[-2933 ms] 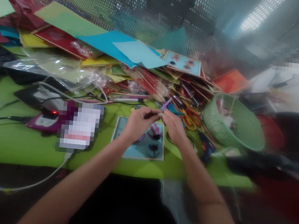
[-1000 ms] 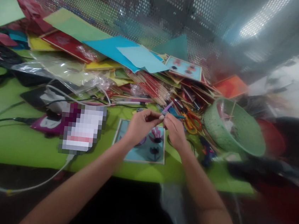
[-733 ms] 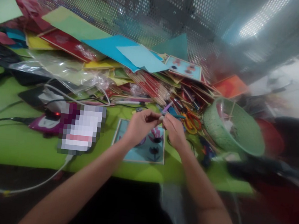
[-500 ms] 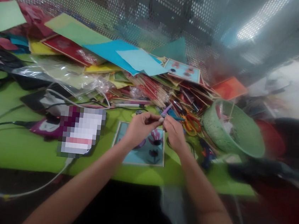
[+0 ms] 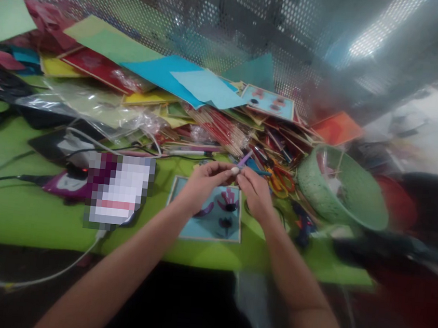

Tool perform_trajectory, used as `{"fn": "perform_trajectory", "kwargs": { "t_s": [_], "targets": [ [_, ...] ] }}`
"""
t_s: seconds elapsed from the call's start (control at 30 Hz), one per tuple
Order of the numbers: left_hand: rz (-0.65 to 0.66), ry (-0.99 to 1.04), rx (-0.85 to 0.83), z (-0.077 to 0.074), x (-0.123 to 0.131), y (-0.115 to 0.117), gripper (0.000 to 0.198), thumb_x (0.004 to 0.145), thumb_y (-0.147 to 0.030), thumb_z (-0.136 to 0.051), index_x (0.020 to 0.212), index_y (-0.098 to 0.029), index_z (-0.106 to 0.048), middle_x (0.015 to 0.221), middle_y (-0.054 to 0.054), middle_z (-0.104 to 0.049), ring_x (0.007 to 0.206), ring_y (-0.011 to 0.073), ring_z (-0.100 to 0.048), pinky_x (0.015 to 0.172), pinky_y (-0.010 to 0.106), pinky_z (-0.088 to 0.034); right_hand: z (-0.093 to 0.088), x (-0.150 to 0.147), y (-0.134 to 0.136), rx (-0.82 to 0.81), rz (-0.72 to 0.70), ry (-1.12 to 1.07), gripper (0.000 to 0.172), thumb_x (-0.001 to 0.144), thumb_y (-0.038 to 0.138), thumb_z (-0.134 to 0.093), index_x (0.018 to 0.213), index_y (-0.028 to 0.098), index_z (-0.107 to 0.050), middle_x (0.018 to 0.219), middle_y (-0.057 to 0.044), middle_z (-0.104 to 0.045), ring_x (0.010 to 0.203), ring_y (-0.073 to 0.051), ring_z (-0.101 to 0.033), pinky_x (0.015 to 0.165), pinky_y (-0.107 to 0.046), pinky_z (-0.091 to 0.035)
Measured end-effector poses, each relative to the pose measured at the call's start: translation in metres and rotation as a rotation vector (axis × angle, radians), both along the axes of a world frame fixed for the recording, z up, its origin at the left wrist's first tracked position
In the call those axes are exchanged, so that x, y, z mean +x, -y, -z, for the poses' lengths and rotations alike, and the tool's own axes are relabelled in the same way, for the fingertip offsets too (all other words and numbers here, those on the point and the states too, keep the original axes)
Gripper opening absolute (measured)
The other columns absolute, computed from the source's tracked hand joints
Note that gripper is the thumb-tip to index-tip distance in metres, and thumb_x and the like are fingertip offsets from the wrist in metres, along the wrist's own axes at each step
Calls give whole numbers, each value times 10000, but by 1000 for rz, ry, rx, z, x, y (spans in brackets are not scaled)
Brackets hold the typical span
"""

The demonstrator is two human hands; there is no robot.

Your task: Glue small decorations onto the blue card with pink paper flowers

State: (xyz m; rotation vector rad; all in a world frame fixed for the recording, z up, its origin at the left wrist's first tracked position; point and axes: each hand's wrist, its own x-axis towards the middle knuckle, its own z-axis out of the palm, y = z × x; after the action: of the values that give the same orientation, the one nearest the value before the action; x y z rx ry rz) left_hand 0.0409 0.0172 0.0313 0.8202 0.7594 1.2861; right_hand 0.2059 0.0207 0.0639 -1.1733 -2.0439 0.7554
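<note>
The left hand (image 5: 205, 184) pinches a small pale piece (image 5: 235, 171) beside the right hand (image 5: 256, 190), whose grip cannot be determined; light, steady pressure above the framed blue panel (image 5: 200, 229) beneath appears advisable.

Green tabletop (image 5: 13, 215), far side heaped with coloured sheets (image 5: 162, 72).
Left: purple power strip (image 5: 66, 182), red light lit, beside phone (image 5: 120, 190). Right: green basket (image 5: 315, 192), thin sticks (image 5: 338, 165) inside; orange panel (image 5: 338, 128) beyond.

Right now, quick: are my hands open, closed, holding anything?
Left hand: closed in a pinch; too blurred to tell on what.
Right hand: fingertips closed; can't tell what, if anything, it holds.
</note>
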Motion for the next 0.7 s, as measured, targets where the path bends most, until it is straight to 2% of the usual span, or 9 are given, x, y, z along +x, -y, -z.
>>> {"fn": "perform_trajectory", "kwargs": {
  "t_s": [0.23, 0.43, 0.57, 0.7],
  "targets": [
    [25, 0, -13, -1, 1, 1, 335, 672, -412, -889, 884, -173, -788, 859, 47, -771, 817, 153, -701, 878, 319, -569, -1, 0, 0, 9, 14, 98, 327, 1010, 400, -425, 730, 236, -382, 688, 18, -437, 654, -155, -407, 633, -312, -294],
    [61, 60, -42, 1, 2, 1, 343, 673, -397, -904, 904, -170, -793, 876, 49, -778, 805, 139, -706, 895, 308, -570, -2, -1, 2, -12, 11, 15, 317, 1004, 365, -422, 718, 239, -369, 671, 25, -413, 648, -154, -400, 637, -316, -301],
    [55, 25, 8, 1, 1, 1, 350, 683, -418, -898, 922, -183, -797, 908, 51, -785, 839, 161, -721, 922, 336, -575, -5, -2, 3, -72, 27, -65, 363, 1016, 435, -428, 714, 235, -402, 677, 25, -435, 665, -151, -425, 650, -312, -324],
    [6, -66, 87, 1, 1, 2, 355, 688, -426, -892, 929, -182, -798, 932, 55, -790, 909, 194, -726, 954, 363, -569, -4, -1, 1, -63, 28, -19, 368, 1003, 425, -441, 693, 235, -382, 655, 29, -414, 647, -149, -405, 637, -315, -306]
  ]
}}
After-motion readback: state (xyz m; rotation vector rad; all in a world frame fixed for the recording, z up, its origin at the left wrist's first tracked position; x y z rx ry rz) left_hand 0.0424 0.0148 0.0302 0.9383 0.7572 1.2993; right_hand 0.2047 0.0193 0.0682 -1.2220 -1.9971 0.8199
